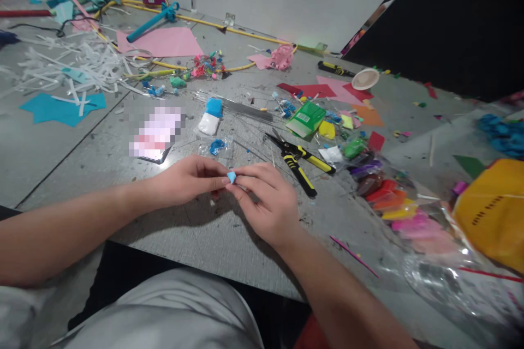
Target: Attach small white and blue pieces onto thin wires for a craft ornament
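Observation:
Between the fingertips of both hands is a small light-blue lump of what looks like modelling clay [231, 177]. My left hand [195, 179] pinches it from the left side, and my right hand [266, 196] closes on it from the right. Just beyond the fingers lies a clear wrapper with darker blue clay [216, 146]. Behind that are a blue and white packet [210, 116] and thin metal wires [245, 110]. Yellow-and-black pliers [301, 161] rest spread apart to the right of my right hand. A phone with a blurred screen [158, 133] lies beyond my left wrist.
White paper strips [82, 62] heap at the left, near a pink sheet [164, 42]. A green box [306, 119] and bags of coloured clay [393, 202] spread to the right. A yellow pouch [493, 212] sits at the right edge; a purple stick [354, 256] lies nearer.

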Demonstrator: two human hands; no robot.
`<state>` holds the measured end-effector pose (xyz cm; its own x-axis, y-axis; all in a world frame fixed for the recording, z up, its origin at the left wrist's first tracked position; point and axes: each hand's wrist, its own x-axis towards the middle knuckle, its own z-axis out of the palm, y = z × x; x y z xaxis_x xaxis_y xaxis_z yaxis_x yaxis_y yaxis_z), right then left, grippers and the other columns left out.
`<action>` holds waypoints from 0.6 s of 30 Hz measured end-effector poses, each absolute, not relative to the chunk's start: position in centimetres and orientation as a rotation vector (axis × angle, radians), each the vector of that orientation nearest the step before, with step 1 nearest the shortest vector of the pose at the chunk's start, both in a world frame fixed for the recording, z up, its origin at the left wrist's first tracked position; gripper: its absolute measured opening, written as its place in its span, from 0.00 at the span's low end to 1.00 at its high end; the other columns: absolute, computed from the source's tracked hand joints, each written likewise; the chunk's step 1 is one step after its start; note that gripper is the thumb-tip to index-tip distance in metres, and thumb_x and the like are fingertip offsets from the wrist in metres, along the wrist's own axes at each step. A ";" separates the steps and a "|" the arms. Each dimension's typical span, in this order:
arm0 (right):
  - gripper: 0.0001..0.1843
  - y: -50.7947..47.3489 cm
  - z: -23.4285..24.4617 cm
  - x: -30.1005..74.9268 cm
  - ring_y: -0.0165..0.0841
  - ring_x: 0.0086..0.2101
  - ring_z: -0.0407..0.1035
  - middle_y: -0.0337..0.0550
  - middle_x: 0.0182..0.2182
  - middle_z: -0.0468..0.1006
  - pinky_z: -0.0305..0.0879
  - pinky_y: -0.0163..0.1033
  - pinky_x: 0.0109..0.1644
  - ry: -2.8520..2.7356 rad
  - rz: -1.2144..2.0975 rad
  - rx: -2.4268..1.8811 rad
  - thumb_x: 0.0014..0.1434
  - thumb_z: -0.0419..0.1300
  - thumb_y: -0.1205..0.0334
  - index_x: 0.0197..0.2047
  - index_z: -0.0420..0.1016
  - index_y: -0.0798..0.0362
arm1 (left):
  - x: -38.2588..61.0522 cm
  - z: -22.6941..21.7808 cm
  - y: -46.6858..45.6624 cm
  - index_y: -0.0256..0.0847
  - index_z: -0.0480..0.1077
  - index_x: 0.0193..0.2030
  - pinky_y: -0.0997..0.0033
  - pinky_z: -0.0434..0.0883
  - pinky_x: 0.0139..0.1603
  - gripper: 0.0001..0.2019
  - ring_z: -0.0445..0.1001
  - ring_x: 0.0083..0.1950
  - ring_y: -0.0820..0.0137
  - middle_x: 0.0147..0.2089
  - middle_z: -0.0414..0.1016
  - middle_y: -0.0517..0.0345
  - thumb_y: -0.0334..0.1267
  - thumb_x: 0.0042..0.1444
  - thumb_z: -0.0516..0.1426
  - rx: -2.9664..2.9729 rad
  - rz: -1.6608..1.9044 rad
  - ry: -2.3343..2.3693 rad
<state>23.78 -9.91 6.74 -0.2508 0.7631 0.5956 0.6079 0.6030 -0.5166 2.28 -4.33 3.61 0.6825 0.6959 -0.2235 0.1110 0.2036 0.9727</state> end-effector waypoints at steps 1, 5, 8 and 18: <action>0.04 -9.9 6.7 23.9 0.33 0.38 0.73 0.39 0.37 0.80 0.73 0.42 0.44 -1.976 0.211 -1.072 0.56 0.62 0.66 0.35 0.74 0.48 | 2.3 3.5 -4.4 0.38 0.91 0.49 0.66 0.77 0.47 0.17 0.82 0.40 0.65 0.37 0.88 0.56 0.50 0.67 0.81 1.295 0.485 0.762; 0.09 -10.1 6.7 24.2 0.34 0.36 0.72 0.38 0.36 0.80 0.73 0.42 0.44 -2.035 0.121 -1.063 0.57 0.61 0.68 0.41 0.72 0.47 | 2.3 3.1 -4.6 0.38 0.93 0.50 0.62 0.82 0.52 0.17 0.85 0.44 0.63 0.43 0.92 0.51 0.49 0.66 0.82 1.179 0.558 0.777; 0.12 -10.3 6.9 24.3 0.36 0.38 0.70 0.40 0.38 0.79 0.72 0.42 0.45 -2.144 0.072 -1.077 0.59 0.58 0.68 0.46 0.71 0.47 | 2.4 2.8 -4.6 0.37 0.93 0.47 0.61 0.83 0.52 0.21 0.85 0.45 0.63 0.43 0.92 0.49 0.55 0.68 0.83 1.184 0.567 0.767; 0.04 -9.9 6.8 24.3 0.32 0.35 0.72 0.39 0.34 0.78 0.71 0.39 0.42 -2.077 0.224 -1.167 0.60 0.60 0.61 0.39 0.73 0.51 | 2.3 2.7 -4.3 0.38 0.89 0.48 0.66 0.81 0.47 0.21 0.85 0.39 0.68 0.40 0.91 0.55 0.49 0.62 0.87 1.206 0.578 0.748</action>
